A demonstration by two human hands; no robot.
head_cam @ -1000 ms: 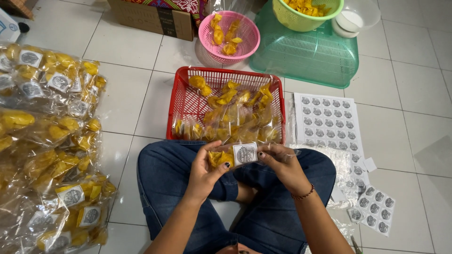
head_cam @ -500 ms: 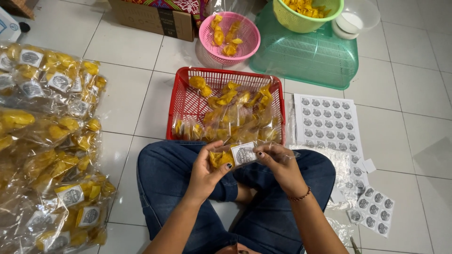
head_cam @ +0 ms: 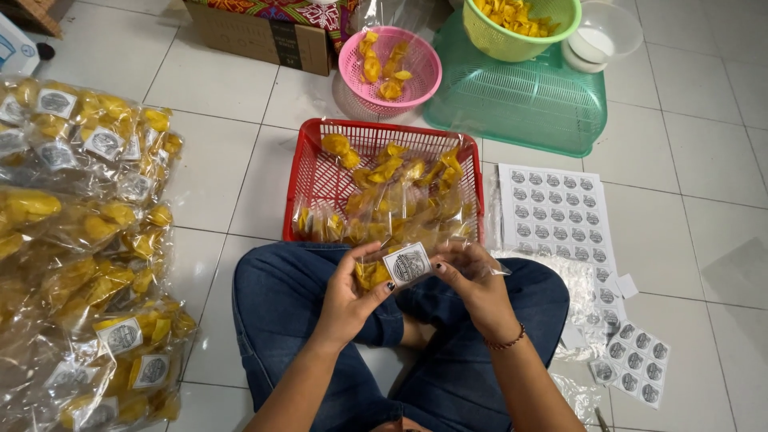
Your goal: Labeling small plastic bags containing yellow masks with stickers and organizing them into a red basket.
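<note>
Snack bag: a small clear packet of yellow chips with a square label, held over the lap, just before the red basket.
Left hand: fingers closed on the packet's left side, thumb by the label.
Right hand: fingers pinched shut on its right edge.
Sticker sheet: laid on the floor to the right.
Filled bags: piled at left.
</note>
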